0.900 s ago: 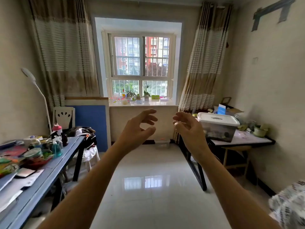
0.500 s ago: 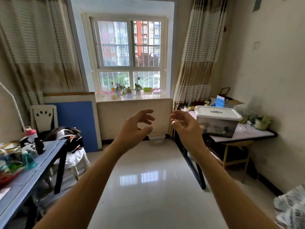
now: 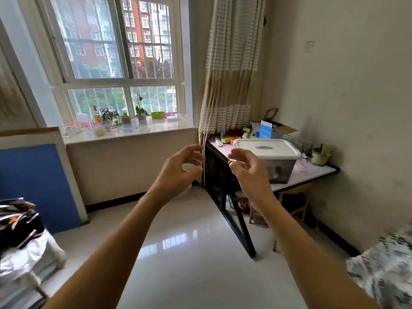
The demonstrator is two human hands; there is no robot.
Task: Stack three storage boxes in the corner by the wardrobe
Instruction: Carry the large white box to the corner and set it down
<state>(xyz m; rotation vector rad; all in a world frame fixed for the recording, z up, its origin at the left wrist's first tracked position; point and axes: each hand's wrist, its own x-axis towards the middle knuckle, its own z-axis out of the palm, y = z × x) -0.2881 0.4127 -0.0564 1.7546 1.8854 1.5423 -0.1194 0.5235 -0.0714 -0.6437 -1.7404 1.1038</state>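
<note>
A clear storage box with a white lid (image 3: pixel 273 158) stands on the black-framed table (image 3: pixel 312 175) at the right, dark items showing through its wall. Both arms reach forward over the floor. My left hand (image 3: pixel 178 171) is raised with fingers curled and apart, holding nothing, left of the table's end. My right hand (image 3: pixel 249 169) is just in front of the box's near left side, fingers apart and empty, not touching it. No wardrobe and no other storage box can be made out in view.
Clutter, a cardboard box (image 3: pixel 276 128) and a green pot (image 3: pixel 320 156) crowd the table's back. A wooden stool (image 3: pixel 294 201) sits under it. A striped curtain (image 3: pixel 225 85) hangs by the table's end. A chair with clothes (image 3: pixel 22 233) stands left; patterned bedding (image 3: pixel 383 268) lies right.
The view has swung right and moved closer to the table; the blue desk at left has left the frame. Both hands stay raised and empty, now nearer the box.
</note>
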